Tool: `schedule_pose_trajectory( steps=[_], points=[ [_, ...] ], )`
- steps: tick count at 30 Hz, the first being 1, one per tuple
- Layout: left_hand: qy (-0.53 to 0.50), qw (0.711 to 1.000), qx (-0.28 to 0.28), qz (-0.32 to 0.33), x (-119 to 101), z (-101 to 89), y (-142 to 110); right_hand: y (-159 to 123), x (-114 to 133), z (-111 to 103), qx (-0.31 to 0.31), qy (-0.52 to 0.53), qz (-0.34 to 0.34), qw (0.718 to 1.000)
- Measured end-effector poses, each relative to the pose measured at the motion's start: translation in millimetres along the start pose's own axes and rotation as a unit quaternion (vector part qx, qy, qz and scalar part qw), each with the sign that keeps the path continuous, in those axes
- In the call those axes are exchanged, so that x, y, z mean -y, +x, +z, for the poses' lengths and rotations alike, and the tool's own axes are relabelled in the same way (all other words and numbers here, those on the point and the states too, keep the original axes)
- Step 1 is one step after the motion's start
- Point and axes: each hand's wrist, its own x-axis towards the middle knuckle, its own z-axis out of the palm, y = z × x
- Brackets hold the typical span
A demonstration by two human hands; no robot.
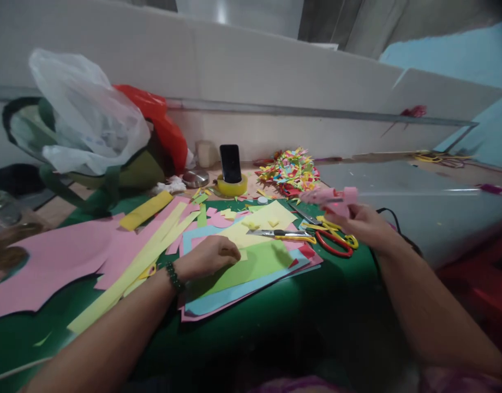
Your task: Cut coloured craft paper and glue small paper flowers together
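Note:
My right hand (368,226) is wrapped round a pink hot glue gun (339,202), raised over the right side of the work area. A dark cable hangs behind that hand. My left hand (210,256), with a dark green bead bracelet at the wrist, rests on a green paper sheet (251,267). Its fingers are curled down at a small piece of yellow paper (243,255); the grip is partly hidden. Below the green sheet lie blue paper (214,305) and pink paper. A utility knife (275,233) lies across the sheets, beside red-handled scissors (335,243).
A yellow tape roll (232,186) props up a phone (230,164) at the back. A heap of colourful paper strips (292,170) stands right of it. Pink sheets (66,251) and pale yellow strips (132,262) spread leftward. A bag with white plastic (91,120) stands back left.

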Motion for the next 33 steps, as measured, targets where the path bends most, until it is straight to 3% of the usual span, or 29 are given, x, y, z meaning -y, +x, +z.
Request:
schedule_pose_trajectory(
  steps=[2,4,7,10,17,23,33],
  points=[
    [-0.006,1.000,-0.001,0.001,0.1,-0.9,0.1,-20.7,23.3,19.9,0.120,0.025,-0.047,0.991],
    [-0.010,1.000,-0.009,0.004,0.2,-1.2,0.1,-35.2,39.0,43.0,0.197,0.000,-0.055,0.979],
    [-0.008,1.000,-0.019,-0.001,0.0,-0.8,-0.2,-43.2,46.7,70.4,0.224,-0.059,-0.057,0.971],
    [0.006,1.000,-0.022,-0.018,-0.8,0.1,-1.1,-41.8,44.2,82.8,0.216,-0.080,-0.075,0.970],
    [0.032,0.999,-0.006,-0.038,-4.0,1.3,-2.3,-39.9,43.1,84.8,0.242,-0.102,-0.091,0.961],
    [0.041,0.998,0.005,-0.046,-6.9,0.4,-2.7,-38.1,53.6,84.6,0.262,-0.152,-0.045,0.952],
    [0.043,0.998,0.003,-0.039,-4.8,1.1,-2.7,-41.3,62.6,73.9,0.288,-0.129,-0.061,0.947]
  ],
)
